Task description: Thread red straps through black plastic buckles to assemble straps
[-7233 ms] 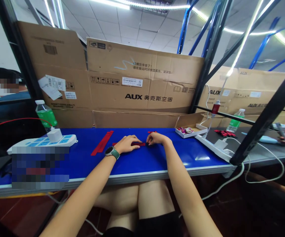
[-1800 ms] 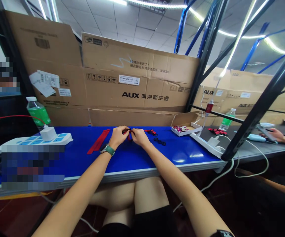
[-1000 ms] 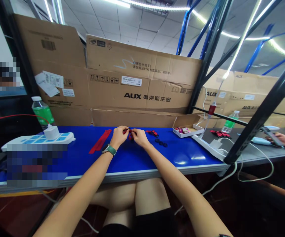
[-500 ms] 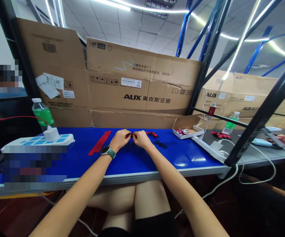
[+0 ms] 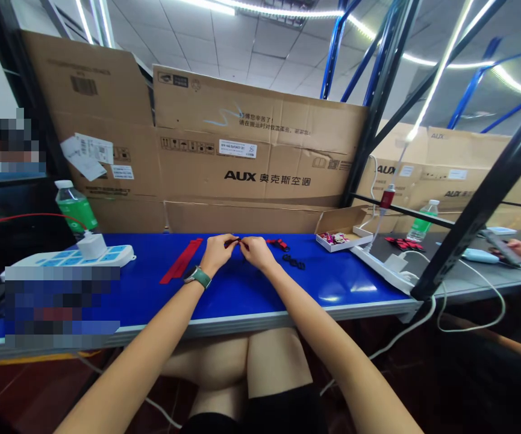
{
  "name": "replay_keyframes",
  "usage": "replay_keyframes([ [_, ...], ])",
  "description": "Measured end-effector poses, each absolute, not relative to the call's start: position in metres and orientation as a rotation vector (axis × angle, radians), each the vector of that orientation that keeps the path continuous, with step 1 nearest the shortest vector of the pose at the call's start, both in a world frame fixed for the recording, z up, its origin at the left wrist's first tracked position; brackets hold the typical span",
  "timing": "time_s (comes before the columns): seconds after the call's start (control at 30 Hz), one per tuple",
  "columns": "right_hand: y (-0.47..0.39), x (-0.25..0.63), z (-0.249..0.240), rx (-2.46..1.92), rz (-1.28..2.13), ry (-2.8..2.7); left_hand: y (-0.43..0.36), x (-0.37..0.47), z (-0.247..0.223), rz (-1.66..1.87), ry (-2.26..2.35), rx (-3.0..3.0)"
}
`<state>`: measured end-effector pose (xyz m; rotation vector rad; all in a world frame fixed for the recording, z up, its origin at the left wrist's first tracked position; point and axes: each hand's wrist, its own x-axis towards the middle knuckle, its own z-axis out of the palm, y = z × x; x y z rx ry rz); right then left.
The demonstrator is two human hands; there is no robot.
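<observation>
My left hand [image 5: 218,253], with a green-strapped watch [image 5: 199,276] at its wrist, is closed in a pinch above the blue tabletop. Close beside it, my right hand [image 5: 256,253] pinches too, fingertips almost meeting those of the left. A small dark piece [image 5: 239,240] shows between the fingertips, too small to name. Flat red straps [image 5: 181,261] lie left of my left hand. To the right of my right hand are a red strap with black fittings [image 5: 279,245] and several black plastic buckles [image 5: 293,262].
A small open box [image 5: 339,240] of colourful bits stands at the back right. Power strips [image 5: 68,259] and cables lie at both sides. Cardboard sheets [image 5: 197,178] wall the back. A black post [image 5: 454,241] divides off another table, where a person's hand [image 5: 515,252] holds a phone.
Both hands keep their pinch at nearly the same place, with the fingers slightly shifted. A bit of red between the fingertips no longer shows. The view has moved slightly.
</observation>
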<state>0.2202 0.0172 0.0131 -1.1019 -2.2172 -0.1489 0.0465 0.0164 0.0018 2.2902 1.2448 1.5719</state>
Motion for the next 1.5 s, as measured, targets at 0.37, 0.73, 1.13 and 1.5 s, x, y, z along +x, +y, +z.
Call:
replay_keyframes([
  [0.37,0.022,0.224,0.010,-0.947,0.537,-1.847,0.011,0.042,0.007,1.567,1.228,2.368],
  [0.73,0.040,0.228,0.000,-0.762,1.094,-1.603,0.005,0.049,0.013,1.542,1.182,2.364],
  [1.13,0.032,0.225,0.004,-0.694,1.371,-1.241,0.009,0.053,0.007,1.477,1.004,2.533],
  [1.5,0.038,0.224,0.008,-0.769,1.117,-1.577,0.013,0.042,0.010,1.614,1.146,2.466],
])
